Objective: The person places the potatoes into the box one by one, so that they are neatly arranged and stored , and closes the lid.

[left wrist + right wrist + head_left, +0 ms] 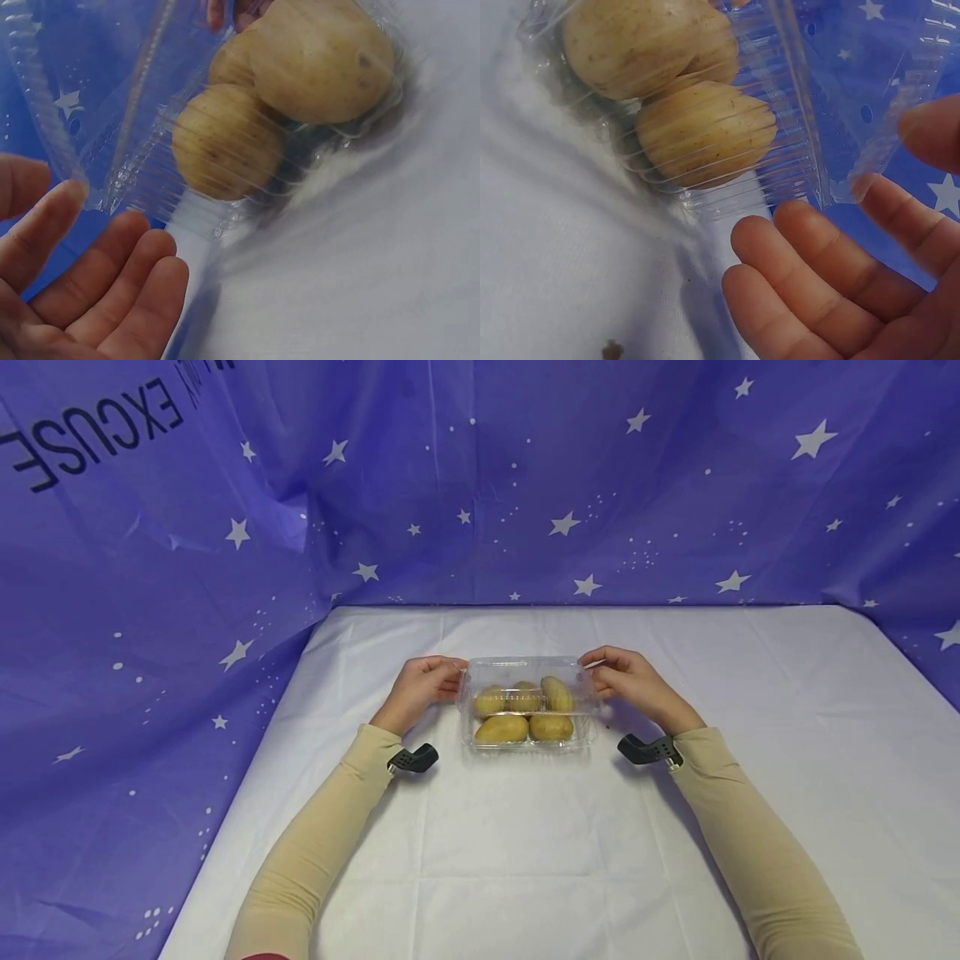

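Note:
A clear plastic clamshell container sits on the white table, holding several yellow potatoes. Its hinged lid stands partly raised, tilted over the rear potatoes. On the left side, my left hand pinches the lid's corner with thumb and index finger, the other fingers extended beside the ribbed wall. My right hand does the same at the opposite corner. Close up in the left wrist view, potatoes show through the ribbed plastic; the right wrist view shows the lid edge near the right fingertips.
A white cloth with fold creases covers the table. Purple sheets with white stars hang behind and at the left. Each wrist wears a black bracket. A small dark speck lies on the cloth near the right hand.

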{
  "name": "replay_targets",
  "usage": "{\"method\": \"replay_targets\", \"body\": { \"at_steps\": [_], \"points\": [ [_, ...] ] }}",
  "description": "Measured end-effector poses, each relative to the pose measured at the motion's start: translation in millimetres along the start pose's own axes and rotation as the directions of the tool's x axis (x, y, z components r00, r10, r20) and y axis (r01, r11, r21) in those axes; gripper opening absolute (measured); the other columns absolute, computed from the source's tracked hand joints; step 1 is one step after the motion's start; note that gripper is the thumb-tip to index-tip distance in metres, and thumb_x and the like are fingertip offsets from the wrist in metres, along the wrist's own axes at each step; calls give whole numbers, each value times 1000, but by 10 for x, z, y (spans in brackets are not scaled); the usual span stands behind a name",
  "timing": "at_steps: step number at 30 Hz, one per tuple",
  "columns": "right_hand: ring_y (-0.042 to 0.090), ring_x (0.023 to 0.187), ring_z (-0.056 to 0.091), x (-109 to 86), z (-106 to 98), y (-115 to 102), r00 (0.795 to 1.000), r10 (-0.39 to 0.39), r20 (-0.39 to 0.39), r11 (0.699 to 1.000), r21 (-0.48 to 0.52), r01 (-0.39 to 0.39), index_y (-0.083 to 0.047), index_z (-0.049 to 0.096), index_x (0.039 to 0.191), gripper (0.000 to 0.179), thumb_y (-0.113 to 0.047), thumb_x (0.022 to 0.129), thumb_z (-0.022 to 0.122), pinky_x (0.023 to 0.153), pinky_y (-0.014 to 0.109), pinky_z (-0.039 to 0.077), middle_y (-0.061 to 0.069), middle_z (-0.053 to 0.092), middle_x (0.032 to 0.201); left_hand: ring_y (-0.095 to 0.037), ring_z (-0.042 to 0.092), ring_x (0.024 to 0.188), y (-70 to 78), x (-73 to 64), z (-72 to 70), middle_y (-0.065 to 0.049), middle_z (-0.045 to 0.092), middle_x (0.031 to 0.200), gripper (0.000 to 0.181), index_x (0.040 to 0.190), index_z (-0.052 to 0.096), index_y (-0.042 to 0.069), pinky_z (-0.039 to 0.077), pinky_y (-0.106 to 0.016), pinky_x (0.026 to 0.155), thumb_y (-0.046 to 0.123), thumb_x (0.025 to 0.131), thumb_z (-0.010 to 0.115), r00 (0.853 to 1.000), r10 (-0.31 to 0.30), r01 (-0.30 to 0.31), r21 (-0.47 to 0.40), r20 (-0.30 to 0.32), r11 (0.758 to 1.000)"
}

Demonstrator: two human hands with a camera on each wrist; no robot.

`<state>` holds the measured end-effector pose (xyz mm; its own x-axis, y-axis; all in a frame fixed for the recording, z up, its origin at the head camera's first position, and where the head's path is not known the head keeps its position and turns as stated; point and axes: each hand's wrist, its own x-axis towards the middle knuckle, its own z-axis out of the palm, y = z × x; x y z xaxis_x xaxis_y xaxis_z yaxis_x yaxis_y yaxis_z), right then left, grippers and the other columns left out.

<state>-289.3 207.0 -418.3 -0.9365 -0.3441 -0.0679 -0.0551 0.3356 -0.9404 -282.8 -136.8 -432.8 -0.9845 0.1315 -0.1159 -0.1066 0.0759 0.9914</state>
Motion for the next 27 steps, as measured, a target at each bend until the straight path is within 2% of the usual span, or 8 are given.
{"method": "replay_targets", "body": {
  "at_steps": [4,8,11,15,21,27],
  "points": [
    [7,66,52,11,11,-2,999,16,33,998,60,-18,12,51,133,42,0,93,47,62,20,52,0,58,82,-8,68,77,9,-18,-30,-14,73,101,35,126,67,-8,62,-22,72,13,98,60,1000,3,-4,24,23,1000],
    [10,60,42,20,19,-5,996,30,82,993,109,-39,12,44,134,42,2,93,42,58,23,43,0,46,69,-12,69,77,24,-22,-52,-20,72,112,36,127,68,-4,63,-24,74,11,94,62,999,-18,16,42,40,999],
    [11,59,40,18,21,-10,994,29,104,993,112,-41,11,42,135,42,2,94,41,58,24,41,2,44,69,-12,70,77,34,-19,-63,-14,72,110,38,126,69,-2,63,-25,75,10,91,63,999,-26,23,69,44,997],
    [11,59,45,-1,16,-10,994,16,105,996,85,-25,11,42,135,42,1,95,42,58,25,45,3,47,69,-12,70,74,32,-20,-64,-7,73,99,40,127,70,1,63,-26,74,12,89,65,999,-15,10,122,45,993],
    [10,60,52,-82,12,11,994,0,112,999,33,-4,10,43,136,42,1,94,42,59,27,52,2,52,66,-14,70,73,-5,-64,-32,-10,75,94,45,132,68,6,63,-27,71,13,88,66,998,-26,16,170,58,985],
    [10,65,61,-197,23,-13,991,9,134,1000,-12,-8,4,40,150,59,1,91,47,63,27,58,8,65,87,-15,71,74,-42,-166,-30,-10,76,89,53,139,64,16,64,-30,71,12,86,61,997,-34,22,176,63,984]
  ]
}}
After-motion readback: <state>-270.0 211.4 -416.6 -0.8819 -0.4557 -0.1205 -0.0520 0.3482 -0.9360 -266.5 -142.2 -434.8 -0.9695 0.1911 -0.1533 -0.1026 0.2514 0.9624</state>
